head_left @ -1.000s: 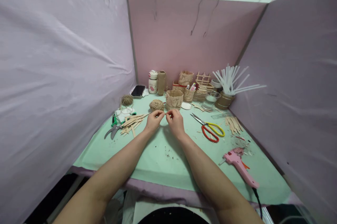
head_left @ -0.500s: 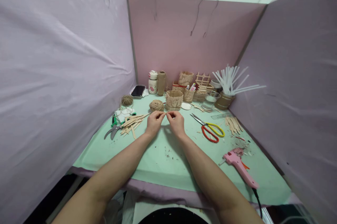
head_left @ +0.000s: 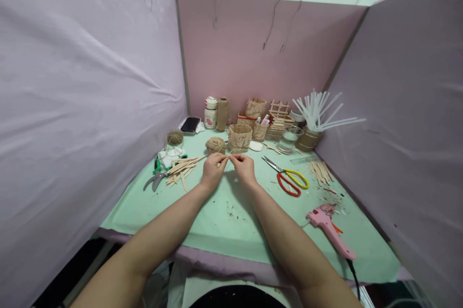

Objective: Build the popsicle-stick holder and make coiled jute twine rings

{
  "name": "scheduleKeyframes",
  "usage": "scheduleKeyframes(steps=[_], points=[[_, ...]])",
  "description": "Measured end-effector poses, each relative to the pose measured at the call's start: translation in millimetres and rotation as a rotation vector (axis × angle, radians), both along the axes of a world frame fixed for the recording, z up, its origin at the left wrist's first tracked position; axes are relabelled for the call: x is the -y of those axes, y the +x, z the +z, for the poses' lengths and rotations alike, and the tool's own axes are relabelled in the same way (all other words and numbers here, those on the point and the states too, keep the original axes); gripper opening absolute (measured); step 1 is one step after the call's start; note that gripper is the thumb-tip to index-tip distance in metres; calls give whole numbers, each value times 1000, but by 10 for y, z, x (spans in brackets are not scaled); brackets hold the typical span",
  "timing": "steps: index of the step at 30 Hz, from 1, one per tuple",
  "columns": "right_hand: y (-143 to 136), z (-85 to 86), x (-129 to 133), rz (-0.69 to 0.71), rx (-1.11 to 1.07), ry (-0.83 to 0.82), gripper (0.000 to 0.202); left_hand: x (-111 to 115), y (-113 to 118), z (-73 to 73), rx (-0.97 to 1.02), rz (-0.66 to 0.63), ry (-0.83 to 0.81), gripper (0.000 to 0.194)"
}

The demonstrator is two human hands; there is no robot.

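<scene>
My left hand [head_left: 214, 171] and my right hand [head_left: 244, 169] meet fingertip to fingertip over the middle of the green table. The fingers of each are closed in a pinch; whatever lies between them is too small to make out. Just beyond my fingertips stands a round tan basket [head_left: 239, 138] with a scalloped rim. A ball of twine [head_left: 215, 145] sits to its left, right behind my left hand. To the right of my right hand lie scissors [head_left: 285, 176] with one red and one yellow handle, blades spread.
On the left are wooden sticks [head_left: 183, 169], pruning shears [head_left: 155, 181] and a phone [head_left: 190, 125]. A pink glue gun [head_left: 331, 231] lies front right. Behind stand a glass of water [head_left: 289, 139], white glue sticks [head_left: 314, 113] in a jar and a white bottle [head_left: 210, 113].
Both hands have shifted very slightly, still pinched together at the same place. The objects on the table stay where they were.
</scene>
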State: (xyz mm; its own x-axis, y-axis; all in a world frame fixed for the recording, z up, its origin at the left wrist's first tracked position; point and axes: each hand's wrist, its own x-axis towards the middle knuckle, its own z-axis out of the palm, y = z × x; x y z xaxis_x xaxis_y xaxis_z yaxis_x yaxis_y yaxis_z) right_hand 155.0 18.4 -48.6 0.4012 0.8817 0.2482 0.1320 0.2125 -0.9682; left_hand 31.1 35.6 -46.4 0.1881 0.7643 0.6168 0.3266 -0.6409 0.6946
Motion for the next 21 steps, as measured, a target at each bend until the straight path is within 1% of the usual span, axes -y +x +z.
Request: scheduleKeyframes(steps=[4,6,8,12,14,16,17,19,21], points=[[-14,-30,-12,18,-6,-9,28,-14,-4,-9,-18,-12,26,18],[-21,-27,-5,23,22,-8,26,-14,0,0,-10,-21,10,18],[-24,-14,11,6,94,7,24,-10,7,19,5,-18,-33,17],[-27,14,51,-60,318,70,19,2,19,72,42,3,-89,13],[-32,19,61,-63,391,99,16,1,19,91,79,-2,-119,12],[-40,15,63,-49,426,127,15,-10,21,95,173,-10,-231,10],[-45,11,63,-43,434,142,14,-19,22,91,259,-28,-346,9],[-56,3,65,-28,446,176,14,-43,27,77,452,-99,-633,11],[-65,-2,72,-8,454,206,14,-65,27,63,578,-184,-864,17]])
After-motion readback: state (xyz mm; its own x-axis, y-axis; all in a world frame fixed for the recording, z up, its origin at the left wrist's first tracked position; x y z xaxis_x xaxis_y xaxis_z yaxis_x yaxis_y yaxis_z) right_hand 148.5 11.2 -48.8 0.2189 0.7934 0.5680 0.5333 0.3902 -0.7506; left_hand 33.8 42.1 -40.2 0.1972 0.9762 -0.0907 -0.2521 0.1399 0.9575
